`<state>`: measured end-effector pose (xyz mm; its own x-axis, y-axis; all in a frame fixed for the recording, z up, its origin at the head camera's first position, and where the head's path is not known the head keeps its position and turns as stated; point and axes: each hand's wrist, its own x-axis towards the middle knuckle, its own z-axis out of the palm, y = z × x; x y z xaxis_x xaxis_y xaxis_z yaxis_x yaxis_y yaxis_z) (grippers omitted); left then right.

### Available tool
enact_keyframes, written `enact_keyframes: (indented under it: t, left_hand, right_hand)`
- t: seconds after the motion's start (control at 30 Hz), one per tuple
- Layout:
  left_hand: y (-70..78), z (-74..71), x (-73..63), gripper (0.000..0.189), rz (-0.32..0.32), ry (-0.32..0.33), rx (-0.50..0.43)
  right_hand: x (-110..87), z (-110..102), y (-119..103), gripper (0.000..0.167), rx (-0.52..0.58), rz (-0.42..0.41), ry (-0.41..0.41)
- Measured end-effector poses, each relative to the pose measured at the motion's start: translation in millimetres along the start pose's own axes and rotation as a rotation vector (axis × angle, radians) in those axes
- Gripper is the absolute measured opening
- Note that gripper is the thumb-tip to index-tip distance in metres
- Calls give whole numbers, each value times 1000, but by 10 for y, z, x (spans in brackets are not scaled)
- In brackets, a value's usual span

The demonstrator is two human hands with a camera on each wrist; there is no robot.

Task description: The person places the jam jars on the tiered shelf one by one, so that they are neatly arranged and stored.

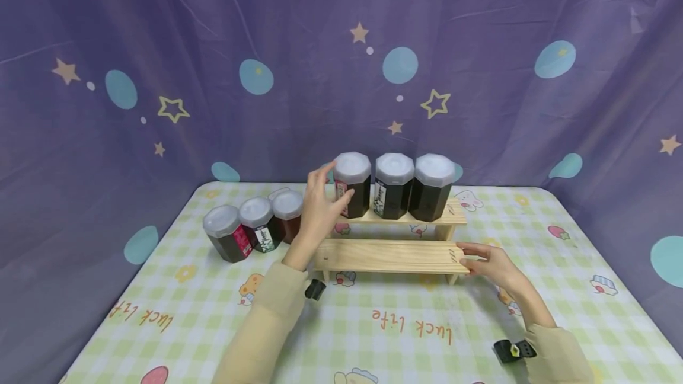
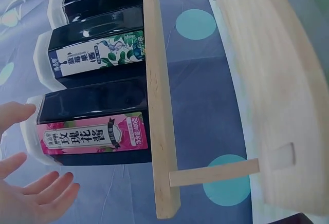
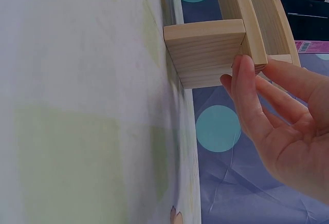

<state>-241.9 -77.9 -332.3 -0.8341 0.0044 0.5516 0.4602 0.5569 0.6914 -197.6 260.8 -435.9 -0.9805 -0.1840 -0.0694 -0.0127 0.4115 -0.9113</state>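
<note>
The dark, faceted jar with a frosted white lid and pink label (image 2: 92, 136) stands upright at the left end of the upper shelf of a pale two-tier wooden rack (image 1: 389, 255). It looks filled, so probably fairly heavy, stiff and smooth-sided; round the body below the lid seems the surest hold. The left hand (image 1: 320, 206) is spread beside it, one fingertip at the lid; whether it touches is unclear. The right hand (image 1: 491, 265) pinches the lower shelf's right end. The left wrist view shows the label's printing and fingers clear of the jar's side; only the head view shows three more lidded jars (image 1: 261, 227) on the checked tabletop (image 1: 320, 348).
</note>
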Motion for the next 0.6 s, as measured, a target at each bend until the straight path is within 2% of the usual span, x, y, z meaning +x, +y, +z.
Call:
enact_keyframes:
  t: [0.2, 0.43, 0.6]
  left_hand:
    - [-51, -50, -99, 53, 63, 42, -57]
    - [-114, -124, -207, 50, 52, 57, -60]
    - [-184, -201, -274, 49, 56, 72, -23]
  right_hand:
    - [-1, -4, -1, 51, 3, 5, -5]
    - [-7, -8, -2, 52, 1, 6, -12]
    - [0, -6, 12, 52, 0, 15, -9]
